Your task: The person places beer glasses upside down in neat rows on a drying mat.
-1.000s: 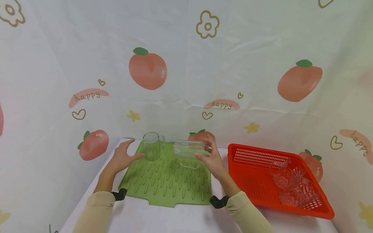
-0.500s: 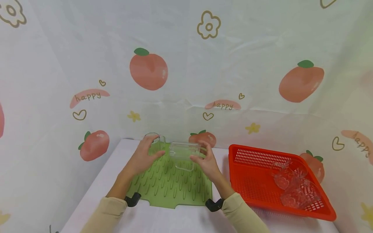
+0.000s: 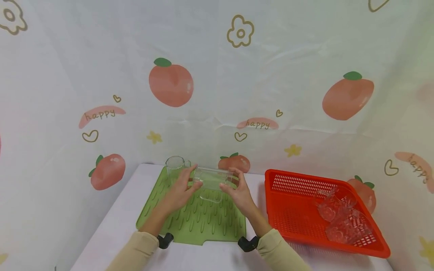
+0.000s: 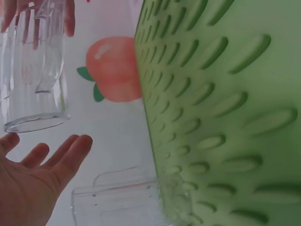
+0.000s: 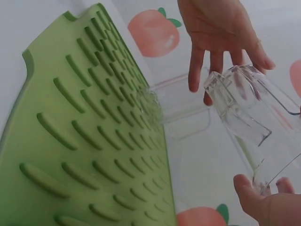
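Note:
A clear glass mug [image 3: 211, 178] is held on its side over the green ridged mat [image 3: 203, 222], its handle pointing down. My right hand [image 3: 241, 192] grips the mug's right end between thumb and fingers. At the left end is my left hand [image 3: 179, 191], its thumb and fingers spread. In the left wrist view, the fingers of the left hand [image 4: 42, 174] are just short of the end of the mug [image 4: 35, 80]. A second glass mug [image 3: 173, 167] stands upright at the mat's back left, partly hidden by the left hand in the head view.
To the right, a red plastic basket [image 3: 295, 214] with perforated walls holds several clear glass mugs [image 3: 346, 224] at its right side. A white cloth [image 3: 112, 229] covers the table. A patterned curtain [image 3: 203, 86] hangs close behind the mat.
My left hand has moved right, past the standing mug, to the left end of the held mug. My right hand has shifted the held mug slightly left.

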`<control>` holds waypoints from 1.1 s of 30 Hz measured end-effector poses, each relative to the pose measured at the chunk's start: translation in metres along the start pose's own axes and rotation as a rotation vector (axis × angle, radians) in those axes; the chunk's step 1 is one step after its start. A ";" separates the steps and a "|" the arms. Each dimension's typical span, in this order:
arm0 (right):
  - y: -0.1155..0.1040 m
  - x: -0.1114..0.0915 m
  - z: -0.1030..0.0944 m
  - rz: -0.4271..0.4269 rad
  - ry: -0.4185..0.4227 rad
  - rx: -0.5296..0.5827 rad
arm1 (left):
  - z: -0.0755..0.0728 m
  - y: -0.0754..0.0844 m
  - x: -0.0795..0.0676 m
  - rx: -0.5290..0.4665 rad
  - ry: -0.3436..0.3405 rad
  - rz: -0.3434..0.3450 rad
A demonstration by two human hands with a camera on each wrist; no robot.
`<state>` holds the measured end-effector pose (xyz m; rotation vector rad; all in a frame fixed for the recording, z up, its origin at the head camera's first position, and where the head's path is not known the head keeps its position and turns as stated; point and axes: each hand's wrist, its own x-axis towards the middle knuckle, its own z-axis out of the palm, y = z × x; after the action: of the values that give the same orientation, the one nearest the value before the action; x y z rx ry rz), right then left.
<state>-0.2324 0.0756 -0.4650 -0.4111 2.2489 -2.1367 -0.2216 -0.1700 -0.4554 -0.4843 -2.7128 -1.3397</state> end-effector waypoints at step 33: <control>0.014 0.000 0.012 -0.094 -0.099 -0.507 | 0.010 0.000 0.008 -0.286 0.074 -0.009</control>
<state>-0.2329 0.0646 -0.4792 -0.6219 2.7392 -1.5093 -0.2288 -0.1602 -0.4598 -0.4327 -2.4782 -1.7212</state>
